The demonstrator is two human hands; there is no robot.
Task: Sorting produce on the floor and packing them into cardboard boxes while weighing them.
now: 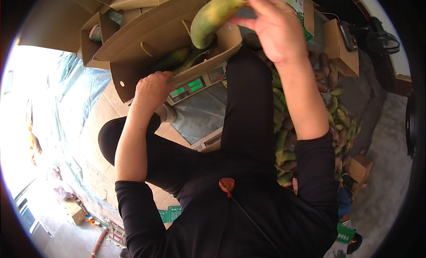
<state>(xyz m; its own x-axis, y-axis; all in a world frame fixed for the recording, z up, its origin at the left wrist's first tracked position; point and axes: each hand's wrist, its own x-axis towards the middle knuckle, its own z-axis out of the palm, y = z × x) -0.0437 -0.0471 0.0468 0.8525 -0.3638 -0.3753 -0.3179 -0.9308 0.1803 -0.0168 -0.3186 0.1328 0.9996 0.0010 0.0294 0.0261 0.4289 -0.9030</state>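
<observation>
My right hand [275, 29] is raised at the top, pinching the thin end of a plump, curved green radish [208, 23] with a yellowish patch. The radish hangs over an open cardboard box [137, 54] with rope handles. Inside that box lie more green radishes [175, 58], partly hidden by the near wall. My left hand [153, 89] rests at the box's near rim with its fingertips curled over the edge; whether they grip the cardboard is hidden. Just below the box, a scale [191, 88] shows its lit green display.
A heap of green and brownish vegetables [341, 120] spreads over the floor to my right. Beyond it stands a small cardboard box [339, 47] with a black device on it. Other cartons [137, 0] sit at the back left. Pale plastic sheeting [80, 85] lies at left.
</observation>
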